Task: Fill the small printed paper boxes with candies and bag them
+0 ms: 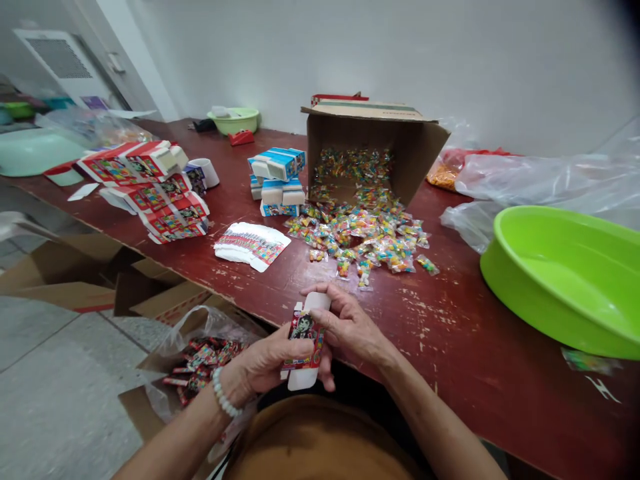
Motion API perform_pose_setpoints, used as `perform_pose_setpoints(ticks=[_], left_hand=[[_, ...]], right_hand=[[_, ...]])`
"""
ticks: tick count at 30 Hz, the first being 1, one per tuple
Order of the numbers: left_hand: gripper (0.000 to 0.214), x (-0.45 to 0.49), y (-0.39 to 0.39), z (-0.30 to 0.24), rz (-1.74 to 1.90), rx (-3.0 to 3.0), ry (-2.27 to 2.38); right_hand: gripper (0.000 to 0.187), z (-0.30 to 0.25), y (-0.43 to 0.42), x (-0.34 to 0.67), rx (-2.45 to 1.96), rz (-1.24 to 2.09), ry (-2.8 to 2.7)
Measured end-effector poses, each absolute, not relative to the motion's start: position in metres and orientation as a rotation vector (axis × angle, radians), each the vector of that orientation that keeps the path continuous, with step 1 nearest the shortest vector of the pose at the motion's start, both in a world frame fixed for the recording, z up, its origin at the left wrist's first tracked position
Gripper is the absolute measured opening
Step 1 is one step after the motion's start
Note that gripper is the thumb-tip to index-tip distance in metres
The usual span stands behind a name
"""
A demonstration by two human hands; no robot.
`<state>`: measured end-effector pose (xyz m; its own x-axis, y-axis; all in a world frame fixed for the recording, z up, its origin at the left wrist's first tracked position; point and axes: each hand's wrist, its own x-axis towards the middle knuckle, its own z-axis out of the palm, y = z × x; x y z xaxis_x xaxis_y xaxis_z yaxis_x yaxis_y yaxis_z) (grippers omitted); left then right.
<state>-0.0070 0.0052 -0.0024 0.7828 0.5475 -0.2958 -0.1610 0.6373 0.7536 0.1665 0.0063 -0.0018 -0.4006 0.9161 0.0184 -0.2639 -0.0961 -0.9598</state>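
Observation:
Between my hands, just off the table's front edge, is a small red printed candy box [304, 339] with a cartoon figure on its face and white end flaps sticking out. My left hand [267, 360] grips its lower left side, the thumb lying across the front. My right hand [350, 327] holds the upper right, thumb near the top flap and fingers behind the box. Beyond the hands lies a heap of small clear candy packets [365, 233], spilling from a cardboard carton [420, 150] on its side. A fanned stack of flat printed boxes [253, 245] lies to the left of the heap.
Red boxes [173, 207] are stacked at the left of the red table [450, 320], with blue boxes [280, 173] behind. A green basin [545, 287] stands right, near plastic bags [545, 177]. Below left, a carton holds a bag of filled red boxes [205, 360].

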Motion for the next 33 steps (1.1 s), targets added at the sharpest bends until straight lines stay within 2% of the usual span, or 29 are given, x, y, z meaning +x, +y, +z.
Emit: perform_pose_setpoints(ticks=[3, 6, 13, 15, 17, 20, 25, 29, 33], left_hand=[[0.041, 0.000, 0.000, -0.005, 0.535, 0.810, 0.589], [0.027, 0.003, -0.001, -0.001, 0.624, 0.956, 0.678], [0.015, 0.006, 0.002, 0.002, 0.562, 1.018, 0.856], [0.019, 0.008, 0.001, 0.000, 0.596, 1.032, 0.903], [0.027, 0.010, 0.000, -0.002, 0.662, 1.013, 0.916], [0.033, 0.013, 0.001, -0.005, 0.725, 0.946, 0.946], [0.034, 0.009, 0.006, -0.012, 0.822, 1.045, 0.941], [0.047, 0.008, 0.003, -0.013, 0.829, 1.095, 0.956], [0.039, 0.017, -0.005, -0.012, 0.844, 0.990, 1.040]], right_hand=[[0.044, 0.000, 0.003, 0.166, -0.739, 1.816, -1.204], [0.059, -0.001, 0.002, 0.166, -0.719, 1.872, -1.201], [0.066, 0.000, 0.002, 0.165, -0.770, 1.700, -1.197], [0.067, -0.002, 0.003, 0.163, -0.788, 1.659, -1.185], [0.061, -0.005, 0.003, 0.161, -0.797, 1.684, -1.169], [0.038, -0.013, 0.006, 0.155, -0.862, 1.715, -1.122], [0.022, -0.016, 0.013, 0.155, -1.110, 1.239, -1.165], [0.023, -0.013, 0.016, 0.158, -1.129, 1.216, -1.170], [0.027, -0.015, 0.015, 0.152, -1.185, 1.231, -1.127]])
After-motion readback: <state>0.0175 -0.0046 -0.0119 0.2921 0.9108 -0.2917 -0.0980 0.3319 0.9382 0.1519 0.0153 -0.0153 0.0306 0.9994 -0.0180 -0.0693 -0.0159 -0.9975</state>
